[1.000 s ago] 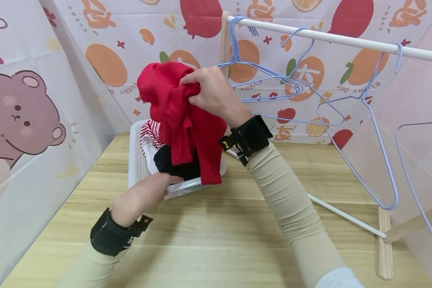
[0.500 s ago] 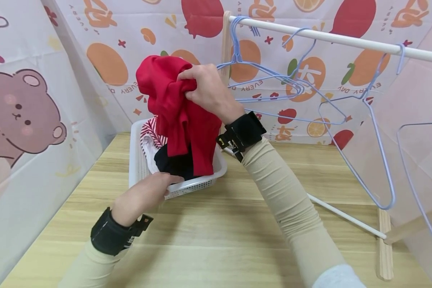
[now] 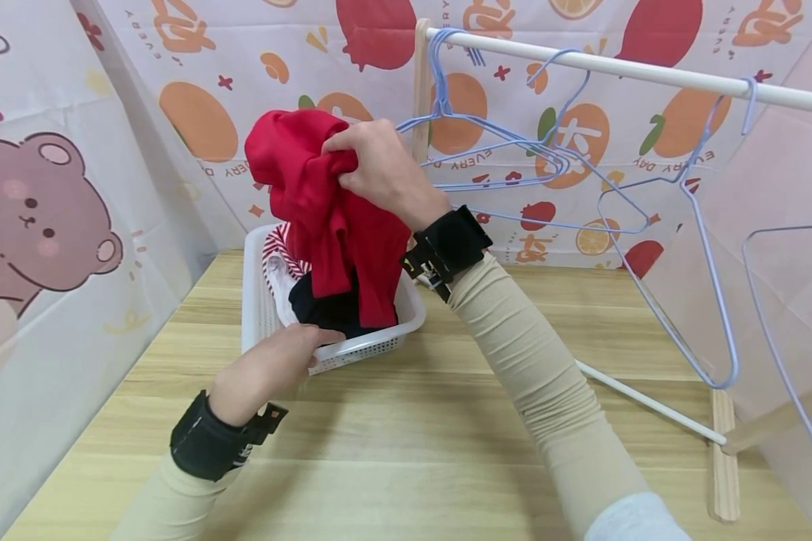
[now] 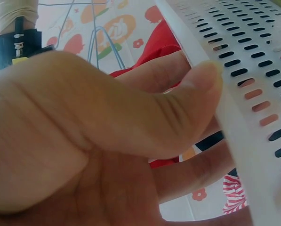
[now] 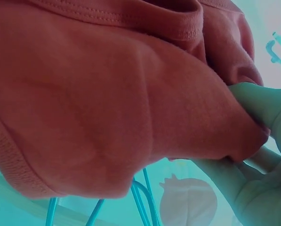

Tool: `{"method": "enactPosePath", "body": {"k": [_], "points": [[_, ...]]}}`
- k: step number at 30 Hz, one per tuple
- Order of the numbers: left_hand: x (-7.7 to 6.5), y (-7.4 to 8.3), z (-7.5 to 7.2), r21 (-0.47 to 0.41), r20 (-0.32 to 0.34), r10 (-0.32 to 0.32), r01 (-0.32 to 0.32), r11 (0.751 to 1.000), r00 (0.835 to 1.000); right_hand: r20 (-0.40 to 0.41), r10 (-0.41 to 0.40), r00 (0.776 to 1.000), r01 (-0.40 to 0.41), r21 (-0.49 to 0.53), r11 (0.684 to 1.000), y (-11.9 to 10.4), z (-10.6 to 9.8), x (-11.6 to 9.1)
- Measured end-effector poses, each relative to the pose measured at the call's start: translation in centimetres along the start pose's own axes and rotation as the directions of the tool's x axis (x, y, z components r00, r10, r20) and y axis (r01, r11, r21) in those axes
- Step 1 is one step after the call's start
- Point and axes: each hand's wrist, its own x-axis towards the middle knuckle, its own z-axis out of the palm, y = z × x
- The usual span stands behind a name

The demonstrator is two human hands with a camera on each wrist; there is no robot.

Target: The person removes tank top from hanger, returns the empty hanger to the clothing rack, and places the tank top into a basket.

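Note:
My right hand [image 3: 382,167] pinches a bunched red long-sleeved top [image 3: 311,180] and holds it up over the back of a white plastic basket [image 3: 250,293]. The top's sleeves hang down toward the basket, and its stitched, ribbed edges show in the right wrist view, where the hand [image 5: 267,188] has thumb and fingers on either side of the cloth. At the basket's front rim is my left hand [image 3: 277,364]. Its thumb presses the perforated wall [image 4: 253,99] from outside, with the fingers behind the rim. Black cloth [image 3: 331,304] lies in the basket beside a red-and-white striped garment [image 3: 286,244].
To the right stands a rack with a white rail [image 3: 622,70] on wooden posts. Several blue hangers [image 3: 446,116] are bunched at its left end, and another hanger [image 3: 710,255] hangs further right. A white lower bar [image 3: 649,402] crosses above the wooden table [image 3: 379,466].
My right hand has shifted slightly left with the red top. The hanging sleeve end that lay over the basket's front rim is now inside it. My left hand has stayed at the rim.

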Motion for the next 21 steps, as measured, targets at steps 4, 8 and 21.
{"method": "enactPosePath", "body": {"k": [4, 8, 21], "points": [[0.0, -0.1, 0.0, 0.002, -0.006, 0.004, -0.004, 1.000, 1.000, 0.024, 0.000, 1.000, 0.000, -0.025, 1.000, -0.1, 0.2, 0.1], [0.1, -0.1, 0.0, 0.005, -0.003, 0.002, -0.002, 1.000, 1.000, 0.051, 0.006, 0.999, -0.004, -0.047, 0.999, -0.1, 0.5, 0.3], [-0.2, -0.3, -0.2, 0.028, 0.015, 0.046, -0.047, 0.998, 0.999, 0.109, 0.028, 0.994, -0.025, -0.027, 0.999, 0.3, 2.2, 0.5]]}}
